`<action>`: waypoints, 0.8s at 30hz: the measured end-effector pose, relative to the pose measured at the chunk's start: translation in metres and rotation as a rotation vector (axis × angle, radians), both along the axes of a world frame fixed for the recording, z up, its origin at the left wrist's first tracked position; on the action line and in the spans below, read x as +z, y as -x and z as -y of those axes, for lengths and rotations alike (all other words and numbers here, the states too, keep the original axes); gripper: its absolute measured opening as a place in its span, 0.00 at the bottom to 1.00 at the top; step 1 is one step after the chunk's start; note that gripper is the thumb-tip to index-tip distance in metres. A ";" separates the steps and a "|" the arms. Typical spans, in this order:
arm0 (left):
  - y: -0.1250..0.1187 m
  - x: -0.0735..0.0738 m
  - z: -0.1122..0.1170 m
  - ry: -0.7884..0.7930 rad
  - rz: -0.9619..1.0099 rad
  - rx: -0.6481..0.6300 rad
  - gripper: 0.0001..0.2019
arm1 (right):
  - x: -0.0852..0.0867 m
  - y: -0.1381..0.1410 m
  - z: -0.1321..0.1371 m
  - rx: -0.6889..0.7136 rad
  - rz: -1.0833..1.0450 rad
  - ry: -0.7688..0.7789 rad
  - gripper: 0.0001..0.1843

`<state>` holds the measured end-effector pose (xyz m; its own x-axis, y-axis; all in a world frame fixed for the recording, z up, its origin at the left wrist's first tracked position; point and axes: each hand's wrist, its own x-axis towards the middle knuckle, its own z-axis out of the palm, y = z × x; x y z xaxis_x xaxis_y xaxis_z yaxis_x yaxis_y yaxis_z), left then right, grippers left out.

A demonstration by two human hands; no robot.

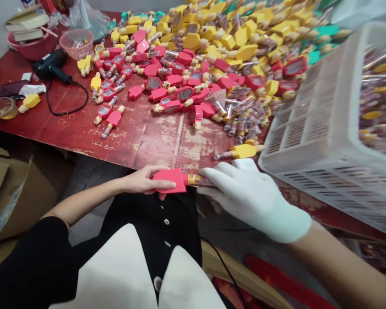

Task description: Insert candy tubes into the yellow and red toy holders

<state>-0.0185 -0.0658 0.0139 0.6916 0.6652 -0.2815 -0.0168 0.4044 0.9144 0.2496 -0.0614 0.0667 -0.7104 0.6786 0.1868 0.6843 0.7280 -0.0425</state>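
My bare left hand (144, 180) grips a pink plastic toy piece (170, 181) just below the table's front edge. A small candy-filled tube (200, 179) sticks out of its right end, and my white-gloved right hand (254, 199) pinches that tube. Both hands meet over my lap. On the red table (141, 137) lies a big heap of pink toy pieces (176, 86) and yellow toy pieces (231, 34), with loose tubes (241, 124) scattered near the edge. One yellow piece with a tube (241, 151) lies close to my right hand.
A white slatted plastic crate (321, 128) holding more tubes stands at the right. A black heat gun (49, 65) with its cord, a pink basket (76, 43), a red bowl (32, 49) with boxes and a glass cup (2, 108) are at the left. Cardboard boxes (6, 189) sit below left.
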 end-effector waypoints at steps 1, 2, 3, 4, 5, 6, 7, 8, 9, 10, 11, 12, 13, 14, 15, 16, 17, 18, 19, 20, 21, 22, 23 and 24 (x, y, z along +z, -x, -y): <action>0.004 0.004 0.006 -0.001 -0.024 -0.048 0.25 | 0.005 0.003 0.010 0.069 0.015 -0.049 0.19; 0.007 0.006 0.012 0.006 -0.036 -0.091 0.24 | 0.010 0.006 0.020 0.133 0.022 -0.085 0.19; 0.009 0.007 0.018 0.021 -0.035 -0.124 0.24 | 0.014 0.009 0.029 0.180 0.024 -0.099 0.20; 0.011 0.008 0.024 0.040 -0.026 -0.148 0.24 | 0.018 0.011 0.036 0.211 0.014 -0.093 0.19; 0.012 0.007 0.029 0.064 -0.012 -0.169 0.25 | 0.021 0.014 0.042 0.234 -0.004 -0.065 0.19; 0.013 0.007 0.033 0.095 0.007 -0.196 0.25 | 0.024 0.017 0.048 0.251 -0.029 -0.019 0.19; 0.014 0.006 0.036 0.122 0.030 -0.220 0.26 | 0.027 0.020 0.052 0.266 -0.062 0.034 0.20; 0.015 0.006 0.038 0.133 0.051 -0.232 0.27 | 0.029 0.023 0.056 0.269 -0.093 0.081 0.20; 0.018 0.006 0.038 0.123 0.068 -0.223 0.27 | 0.031 0.028 0.059 0.256 -0.115 0.105 0.20; 0.021 0.006 0.038 0.093 0.080 -0.201 0.26 | 0.032 0.032 0.061 0.229 -0.126 0.104 0.19; 0.024 0.006 0.036 0.046 0.088 -0.168 0.25 | 0.032 0.038 0.063 0.197 -0.124 0.077 0.17; 0.029 0.007 0.034 -0.010 0.089 -0.130 0.22 | 0.032 0.043 0.064 0.165 -0.113 0.033 0.15; 0.035 0.006 0.032 -0.064 0.087 -0.101 0.20 | 0.031 0.049 0.064 0.148 -0.095 -0.004 0.14; 0.041 0.006 0.029 -0.106 0.082 -0.088 0.18 | 0.030 0.055 0.063 0.148 -0.078 -0.026 0.14; 0.047 0.005 0.027 -0.138 0.078 -0.085 0.17 | 0.029 0.061 0.060 0.162 -0.063 -0.033 0.15; 0.053 0.004 0.025 -0.164 0.069 -0.084 0.17 | 0.027 0.067 0.057 0.178 -0.044 -0.030 0.16; 0.060 0.002 0.024 -0.187 0.056 -0.077 0.18 | 0.027 0.073 0.054 0.190 -0.022 -0.026 0.17; 0.066 0.000 0.022 -0.206 0.040 -0.073 0.19 | 0.027 0.079 0.050 0.199 0.002 -0.023 0.18; 0.071 -0.001 0.021 -0.217 0.026 -0.073 0.19 | 0.027 0.084 0.046 0.208 0.031 -0.020 0.18; 0.076 -0.003 0.019 -0.217 0.017 -0.074 0.20 | 0.028 0.089 0.042 0.217 0.061 -0.017 0.19; 0.079 -0.005 0.016 -0.200 0.017 -0.077 0.20 | 0.030 0.093 0.038 0.229 0.087 -0.005 0.19; 0.082 -0.006 0.013 -0.164 0.027 -0.086 0.20 | 0.031 0.096 0.034 0.240 0.102 0.015 0.19; 0.084 -0.008 0.010 -0.113 0.046 -0.106 0.20 | 0.032 0.099 0.030 0.253 0.106 0.057 0.19; 0.085 -0.009 0.007 -0.050 0.074 -0.142 0.20 | 0.033 0.101 0.027 0.267 0.092 0.114 0.20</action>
<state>-0.1033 -0.0729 0.0046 0.7974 0.5711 -0.1949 -0.0308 0.3611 0.9320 0.1490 -0.0882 0.0999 -0.8767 0.4787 0.0469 0.4743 0.8766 -0.0815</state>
